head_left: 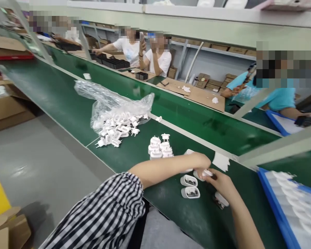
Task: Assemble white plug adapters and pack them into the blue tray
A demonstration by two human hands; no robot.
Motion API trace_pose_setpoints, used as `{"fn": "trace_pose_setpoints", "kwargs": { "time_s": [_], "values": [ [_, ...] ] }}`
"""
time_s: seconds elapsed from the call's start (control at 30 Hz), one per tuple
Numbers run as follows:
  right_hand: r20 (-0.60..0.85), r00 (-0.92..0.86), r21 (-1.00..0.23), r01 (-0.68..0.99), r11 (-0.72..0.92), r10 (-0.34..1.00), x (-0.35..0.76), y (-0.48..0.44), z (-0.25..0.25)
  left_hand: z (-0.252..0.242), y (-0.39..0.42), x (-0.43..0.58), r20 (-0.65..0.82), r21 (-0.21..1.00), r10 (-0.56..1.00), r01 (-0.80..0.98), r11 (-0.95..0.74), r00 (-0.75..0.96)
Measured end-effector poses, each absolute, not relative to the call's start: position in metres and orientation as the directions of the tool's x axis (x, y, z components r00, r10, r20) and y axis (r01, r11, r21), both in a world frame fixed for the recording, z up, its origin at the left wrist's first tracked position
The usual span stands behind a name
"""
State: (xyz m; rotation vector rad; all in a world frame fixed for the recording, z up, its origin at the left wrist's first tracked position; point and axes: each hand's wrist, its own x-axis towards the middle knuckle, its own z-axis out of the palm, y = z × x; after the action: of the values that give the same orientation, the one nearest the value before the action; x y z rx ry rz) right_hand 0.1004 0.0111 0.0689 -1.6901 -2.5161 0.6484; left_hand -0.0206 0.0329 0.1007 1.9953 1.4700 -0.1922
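In the head view, open white shells (190, 192) are set nearest on the green bench (204, 221). Just beyond, a small white piece (206, 172) is pinched by the right hand (221, 183); the left hand's (202, 161) grip cannot be told. Probably light, stiff and slick, it is best held by its sides. Farther off, white plugs (116, 129) are heaped.

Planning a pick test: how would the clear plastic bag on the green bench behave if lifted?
The clear plastic bag is probably floppy, since its see-through film lies crumpled. The film itself looks thin, so likely light. Tugging it could scatter the white plug parts heaped loosely at its near side.
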Motion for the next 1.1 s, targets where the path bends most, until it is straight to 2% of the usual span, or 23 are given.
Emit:
{"fn": "trace_pose_setpoints", "kwargs": {
  "time_s": [0.1, 0.17, 0.27, 0.37, 0.47, 0.6, 0.7, 0.8, 0.93, 1.03, 1.1],
  "values": [
    [-0.116, -0.364, -0.417, 0.862, 0.288, 0.924, 0.106, 0.003, 0.061, 0.106, 0.029, -0.021, -0.502, 0.257, 0.756, 0.907, -0.334, 0.420],
    [-0.104, -0.352, -0.430, 0.859, 0.277, 0.930, 0.108, 0.003, 0.059, 0.108, 0.028, -0.021, -0.443, 0.237, 0.782, 0.898, -0.371, 0.440],
    [-0.145, -0.345, -0.413, 0.873, 0.260, 0.927, 0.109, 0.008, 0.064, 0.110, 0.028, -0.019, -0.444, 0.241, 0.771, 0.889, -0.389, 0.457],
    [-0.233, -0.323, -0.340, 0.911, 0.234, 0.917, 0.103, 0.013, 0.073, 0.113, 0.030, -0.014, -0.471, 0.247, 0.750, 0.885, -0.394, 0.465],
    [-0.294, -0.313, -0.214, 0.943, 0.257, 0.903, 0.095, 0.017, 0.081, 0.116, 0.035, -0.007, -0.500, 0.270, 0.726, 0.882, -0.387, 0.472],
    [-0.314, -0.297, -0.066, 0.954, 0.291, 0.902, 0.087, 0.021, 0.081, 0.114, 0.044, -0.005, -0.532, 0.290, 0.700, 0.880, -0.377, 0.476],
    [-0.327, -0.338, -0.026, 0.937, 0.349, 0.882, 0.085, 0.023, 0.080, 0.108, 0.050, -0.011, -0.573, 0.282, 0.657, 0.871, -0.402, 0.489],
    [-0.334, -0.359, -0.082, 0.932, 0.352, 0.872, 0.089, 0.023, 0.080, 0.102, 0.050, -0.012, -0.537, 0.253, 0.673, 0.858, -0.447, 0.508],
    [-0.276, -0.350, -0.279, 0.920, 0.274, 0.895, 0.100, 0.018, 0.076, 0.115, 0.030, -0.019, -0.404, 0.194, 0.770, 0.869, -0.455, 0.493],
    [-0.214, -0.360, -0.389, 0.884, 0.259, 0.908, 0.104, 0.015, 0.069, 0.142, 0.006, -0.059, -0.234, 0.167, 0.889, 0.917, -0.363, 0.394],
    [-0.179, -0.377, -0.432, 0.860, 0.272, 0.909, 0.100, 0.014, 0.065, 0.156, -0.010, -0.107, -0.062, 0.175, 0.974, 0.963, -0.206, 0.220]
  ]
}}
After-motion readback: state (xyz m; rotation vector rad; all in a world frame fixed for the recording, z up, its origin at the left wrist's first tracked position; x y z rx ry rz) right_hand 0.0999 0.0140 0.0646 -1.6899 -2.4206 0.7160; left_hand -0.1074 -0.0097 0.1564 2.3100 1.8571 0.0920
